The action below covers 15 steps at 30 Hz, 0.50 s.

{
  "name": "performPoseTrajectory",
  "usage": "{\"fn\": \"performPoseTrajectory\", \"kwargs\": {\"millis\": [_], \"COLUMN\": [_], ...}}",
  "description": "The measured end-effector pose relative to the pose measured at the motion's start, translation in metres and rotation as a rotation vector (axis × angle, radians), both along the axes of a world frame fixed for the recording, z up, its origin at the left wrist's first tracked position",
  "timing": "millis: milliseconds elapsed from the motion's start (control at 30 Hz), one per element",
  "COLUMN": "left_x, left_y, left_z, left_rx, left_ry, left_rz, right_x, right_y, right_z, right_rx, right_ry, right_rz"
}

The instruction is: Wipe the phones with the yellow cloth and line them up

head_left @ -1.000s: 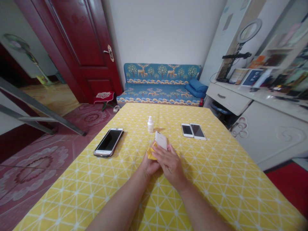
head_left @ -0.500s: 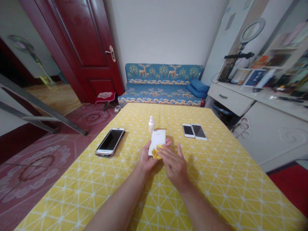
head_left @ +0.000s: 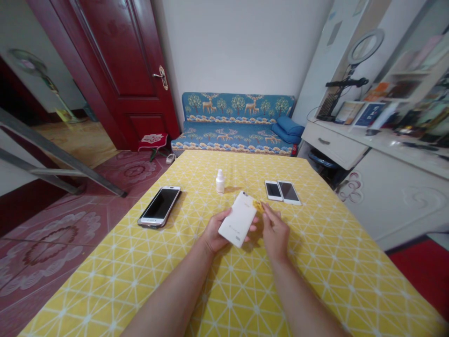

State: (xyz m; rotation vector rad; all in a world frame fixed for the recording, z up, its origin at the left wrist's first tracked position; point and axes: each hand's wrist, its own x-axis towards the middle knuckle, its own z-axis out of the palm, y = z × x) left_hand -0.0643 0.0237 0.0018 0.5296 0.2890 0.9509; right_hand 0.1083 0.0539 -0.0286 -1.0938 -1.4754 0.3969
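- Two hands of yours meet over the middle of the yellow tablecloth (head_left: pixel 315 262), forearms reaching in from the near edge.
- Your left hand (head_left: pixel 214 232) grips the white phone (head_left: pixel 238 218) from below, back side up and tilted, fingers curled round its edge.
- Your right hand (head_left: pixel 275 230) pinches a small yellow cloth (head_left: pixel 258 205) at the phone's far right edge, fingertips pressed together.
- Faint marks show on the phone's back, too small to read.
- Beyond your hands stand a small white bottle (head_left: pixel 220 181), a dark-screened phone (head_left: pixel 159 206) on the left and two phones (head_left: pixel 282 191) side by side on the right, all well apart from your hands.
- Bare cloth lies wide on both sides of your arms.
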Motion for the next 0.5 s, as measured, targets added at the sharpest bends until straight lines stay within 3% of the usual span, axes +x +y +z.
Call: {"fn": "performPoseTrajectory", "kwargs": {"millis": [100,300,367,500], "left_x": [0.001,0.008,0.011,0.016], "left_y": [-0.004,-0.003,0.001,0.005], "left_z": [0.006,0.001,-0.003,-0.004], "left_rx": [0.03,0.097,0.13,0.226], "left_ry": [0.002,0.248,0.341,0.461], "left_rz": [0.221,0.77,0.854,0.912], "right_x": [-0.002,-0.021,-0.026,-0.03], "right_y": [-0.001,-0.033,-0.04,-0.037], "right_z": [0.0,0.024,0.027,0.022], "right_rx": [-0.006,0.118,0.089,-0.103], "right_ry": [-0.07,-0.174,-0.173,0.003], "right_rz": [0.017,0.29,0.347,0.236]}}
